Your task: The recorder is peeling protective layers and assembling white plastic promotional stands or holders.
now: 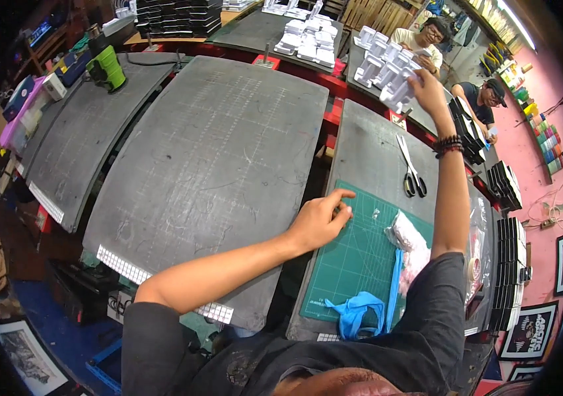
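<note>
My right hand point(429, 94) reaches far forward to the white moulded-looking pieces point(387, 59) on the far right table. Its fingers are bent around the edge of a nearer white piece point(398, 96); the exact kind of piece is too small to tell. My left hand point(323, 220) hovers by the upper left edge of a green cutting mat point(344, 264), holding nothing, index finger and thumb apart. On the mat lie a clear bag of small white and pink bits point(408, 241) and a blue cloth strip point(362, 311). Black-handled scissors point(411, 168) lie beyond the mat.
Grey platens point(209, 145) stand side by side with gaps between. More white pieces point(308, 39) sit on a far table. Two people point(420, 43) sit at the back right. Black-and-white stacks point(509, 270) line the right side, near a tape roll point(473, 269). A green container point(106, 69) stands left.
</note>
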The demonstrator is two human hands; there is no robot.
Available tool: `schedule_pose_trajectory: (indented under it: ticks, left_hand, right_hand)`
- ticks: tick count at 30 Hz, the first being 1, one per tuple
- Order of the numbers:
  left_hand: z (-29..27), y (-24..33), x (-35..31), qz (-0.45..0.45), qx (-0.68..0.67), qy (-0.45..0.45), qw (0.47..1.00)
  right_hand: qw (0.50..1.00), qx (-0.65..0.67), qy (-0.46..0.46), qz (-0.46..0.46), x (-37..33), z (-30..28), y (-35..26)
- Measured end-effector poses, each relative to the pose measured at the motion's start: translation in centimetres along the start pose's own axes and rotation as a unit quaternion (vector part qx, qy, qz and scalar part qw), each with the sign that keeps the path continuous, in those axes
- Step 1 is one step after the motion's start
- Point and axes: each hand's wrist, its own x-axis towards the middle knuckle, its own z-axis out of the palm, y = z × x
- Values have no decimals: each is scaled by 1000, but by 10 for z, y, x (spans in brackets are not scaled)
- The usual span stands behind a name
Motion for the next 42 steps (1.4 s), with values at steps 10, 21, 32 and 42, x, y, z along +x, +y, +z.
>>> schedule_pose_trajectory:
  ticks: [10, 21, 32, 42]
  left_hand:
    - [4, 2, 0, 10, 24, 26, 999]
    - [3, 2, 0, -2, 45, 10, 999]
    - [6, -4, -1, 57, 98, 12, 993]
    - [11, -7, -1, 144, 177, 20, 973]
  right_hand:
    - [990, -67, 37, 116, 47, 105, 158]
    - [990, 15, 39, 134, 44, 182, 204]
    - [996, -16, -24, 79, -24, 107, 154]
    - [979, -81, -167, -88, -167, -79, -10]
